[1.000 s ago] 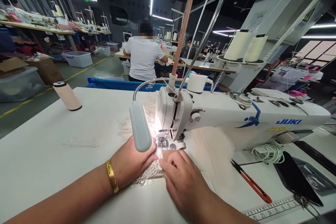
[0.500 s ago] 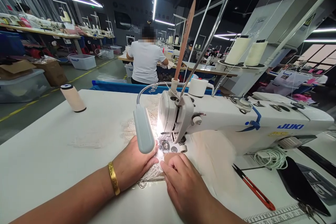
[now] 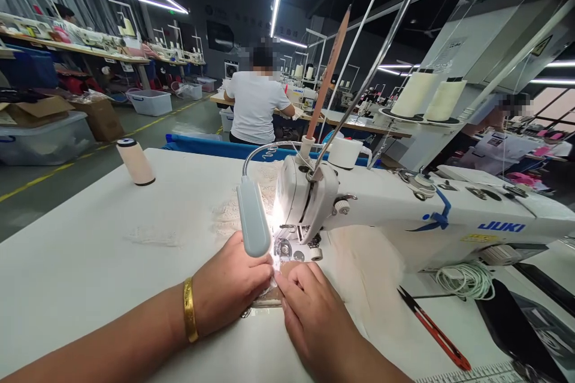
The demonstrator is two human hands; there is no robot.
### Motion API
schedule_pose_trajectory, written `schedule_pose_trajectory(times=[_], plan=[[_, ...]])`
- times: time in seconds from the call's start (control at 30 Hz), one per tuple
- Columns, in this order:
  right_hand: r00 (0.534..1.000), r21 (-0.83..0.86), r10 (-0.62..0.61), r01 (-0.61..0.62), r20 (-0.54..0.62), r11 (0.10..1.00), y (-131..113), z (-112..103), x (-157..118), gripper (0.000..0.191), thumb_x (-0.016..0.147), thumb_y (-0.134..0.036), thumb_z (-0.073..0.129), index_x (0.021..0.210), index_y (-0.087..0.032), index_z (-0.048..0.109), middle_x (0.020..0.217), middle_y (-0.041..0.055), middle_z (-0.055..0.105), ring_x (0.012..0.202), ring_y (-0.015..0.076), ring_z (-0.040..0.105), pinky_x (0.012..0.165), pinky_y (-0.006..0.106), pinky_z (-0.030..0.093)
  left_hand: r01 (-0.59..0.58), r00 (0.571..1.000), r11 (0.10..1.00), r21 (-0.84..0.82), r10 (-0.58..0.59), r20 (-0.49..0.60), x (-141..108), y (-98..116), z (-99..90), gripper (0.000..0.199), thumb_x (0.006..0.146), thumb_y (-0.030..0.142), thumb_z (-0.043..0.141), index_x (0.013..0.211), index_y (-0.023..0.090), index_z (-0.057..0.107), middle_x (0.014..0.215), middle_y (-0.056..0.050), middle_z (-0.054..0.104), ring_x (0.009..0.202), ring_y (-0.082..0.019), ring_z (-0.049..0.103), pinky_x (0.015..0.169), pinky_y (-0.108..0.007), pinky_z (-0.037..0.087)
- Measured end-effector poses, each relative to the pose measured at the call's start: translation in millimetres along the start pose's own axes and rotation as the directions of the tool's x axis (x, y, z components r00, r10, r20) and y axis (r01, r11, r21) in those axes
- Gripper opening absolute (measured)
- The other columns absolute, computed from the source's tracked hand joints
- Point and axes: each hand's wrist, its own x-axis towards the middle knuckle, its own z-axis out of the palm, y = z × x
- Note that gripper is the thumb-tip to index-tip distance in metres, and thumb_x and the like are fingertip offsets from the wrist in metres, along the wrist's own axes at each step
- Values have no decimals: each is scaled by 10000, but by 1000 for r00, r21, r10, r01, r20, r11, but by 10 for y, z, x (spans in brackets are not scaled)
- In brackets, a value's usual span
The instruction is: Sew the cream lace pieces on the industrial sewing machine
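Observation:
Cream lace fabric (image 3: 229,215) lies on the left of a white sewing machine (image 3: 372,197), and part of it runs under the needle area. My left hand (image 3: 236,281), with a gold bangle at the wrist, is closed on the lace just in front of the presser foot, its fingers curled. Close beside it my right hand (image 3: 314,311) pinches the lace edge between thumb and forefinger. The fingers hide most of the lace between them. A grey clip-on lamp (image 3: 254,218) hangs over my left fingers and lights the needle area.
Sheer cream fabric (image 3: 372,275) spreads under the machine arm. Red thread snips (image 3: 433,329), a ruler (image 3: 471,373) and a coiled cable (image 3: 465,281) lie to the right. A peach thread spool (image 3: 136,161) stands at the back left. A person in a white shirt (image 3: 254,105) sits ahead.
My left hand has curled its fingers in and gathered the lace, covering the part that showed between the hands. My right hand stays about where it was. The view has shifted slightly.

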Motion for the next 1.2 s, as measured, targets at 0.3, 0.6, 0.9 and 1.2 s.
schedule_pose_trajectory(times=[0.3,0.6,0.9,1.2], plan=[[999,52,38,-39,21,998,-12,-76,-6,331,986,-12,473,1224,-183,627,956,76,605,853,260,513,738,388,501,-10,1000,999,-51,8,-27,23,-27,40,365,1041,112,423,722,192,582,736,-17,614,719,-200,501,720,-359,419],[999,76,35,-36,18,996,-26,-67,9,344,969,3,472,1192,-181,660,932,69,585,848,246,503,726,357,497,121,993,963,-242,-115,38,-17,-58,48,279,1040,141,475,847,201,667,813,-16,690,806,-209,611,791,-371,471],[1000,71,28,-29,8,997,-27,-62,17,371,956,15,477,1184,-184,692,912,67,573,829,240,498,688,332,487,-7,1000,996,-91,6,-15,13,10,44,378,1053,104,431,760,199,650,715,-15,646,748,-214,577,721,-357,453],[999,40,42,-44,30,998,-6,-46,31,360,975,-9,485,1238,-181,661,930,66,584,823,239,504,686,336,481,-1,1000,998,-59,2,12,2,-16,11,347,1054,86,454,848,224,697,795,-24,699,806,-208,645,783,-343,503]])
